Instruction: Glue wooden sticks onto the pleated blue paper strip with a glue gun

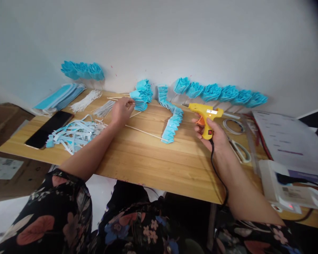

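Note:
My right hand (214,135) is closed round the handle of a yellow glue gun (206,114), held above the wooden table (153,158) with its nozzle pointing left; its black cord hangs past my wrist. My left hand (122,110) reaches to the far side of the table and pinches a folded blue pleated piece (141,94) near a thin wooden stick (144,131). A long strip of folded blue pleats (172,118) lies between the two hands.
Blue paper-like flowers (219,92) line the wall, with more at the left (82,70). A stack of blue masks (59,97), white elastic loops (85,100), cut strips (74,132) and a phone (49,128) lie left. Scissors (240,150), tape ring (231,126) and papers (288,139) lie right.

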### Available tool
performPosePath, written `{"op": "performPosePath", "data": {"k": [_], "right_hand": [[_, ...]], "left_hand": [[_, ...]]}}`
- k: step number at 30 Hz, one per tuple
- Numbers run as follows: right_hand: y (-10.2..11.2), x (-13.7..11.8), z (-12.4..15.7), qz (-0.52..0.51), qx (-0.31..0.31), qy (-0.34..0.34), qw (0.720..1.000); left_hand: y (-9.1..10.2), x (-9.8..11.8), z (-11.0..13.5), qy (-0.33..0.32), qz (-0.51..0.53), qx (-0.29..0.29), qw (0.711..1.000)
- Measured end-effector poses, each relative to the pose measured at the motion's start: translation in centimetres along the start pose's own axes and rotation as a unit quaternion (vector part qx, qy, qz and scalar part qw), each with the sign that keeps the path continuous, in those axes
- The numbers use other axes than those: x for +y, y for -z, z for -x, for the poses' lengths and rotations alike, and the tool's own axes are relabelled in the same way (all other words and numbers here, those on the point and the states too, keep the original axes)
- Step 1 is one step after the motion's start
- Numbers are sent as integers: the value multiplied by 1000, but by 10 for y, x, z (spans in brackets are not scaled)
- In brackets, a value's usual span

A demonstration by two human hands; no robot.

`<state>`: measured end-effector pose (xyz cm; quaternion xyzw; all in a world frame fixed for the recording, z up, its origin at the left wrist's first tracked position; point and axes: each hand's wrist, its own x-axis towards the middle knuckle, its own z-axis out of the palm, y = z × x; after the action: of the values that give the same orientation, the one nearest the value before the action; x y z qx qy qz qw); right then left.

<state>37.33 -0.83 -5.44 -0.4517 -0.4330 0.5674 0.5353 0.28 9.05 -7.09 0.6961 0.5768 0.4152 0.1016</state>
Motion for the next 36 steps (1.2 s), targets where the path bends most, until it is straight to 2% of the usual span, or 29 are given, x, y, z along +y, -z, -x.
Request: {"op": "performPosePath", "data": {"k": [6, 11, 13, 15, 20, 22, 28, 36], "right_hand": [[-8, -4, 3, -1, 39, -6, 999], [-10, -3, 5, 3, 39, -9, 999], [-10, -2, 5, -2, 29, -7, 1000], [-11, -2, 6, 0, 21, -7, 1000], [-15, -4, 8, 26, 28, -14, 999], [-16, -5, 8, 41, 29, -23, 998], [-17, -5, 8, 38, 25, -27, 999], [-14, -2, 6, -7, 15, -22, 1000]], "left_hand": [[-3, -11, -4, -39, -8, 1, 999], [10, -27, -16, 13, -63, 71, 995], [17, -33, -23, 20, -91, 75, 993], [22, -38, -32, 6, -125, 43, 991], [24, -44, -51, -37, -220, -95, 970], [22, -43, -55, -40, -251, -120, 960], [15, -37, -61, -29, -297, -110, 948], [7, -38, -68, -29, -278, -82, 957]]}}
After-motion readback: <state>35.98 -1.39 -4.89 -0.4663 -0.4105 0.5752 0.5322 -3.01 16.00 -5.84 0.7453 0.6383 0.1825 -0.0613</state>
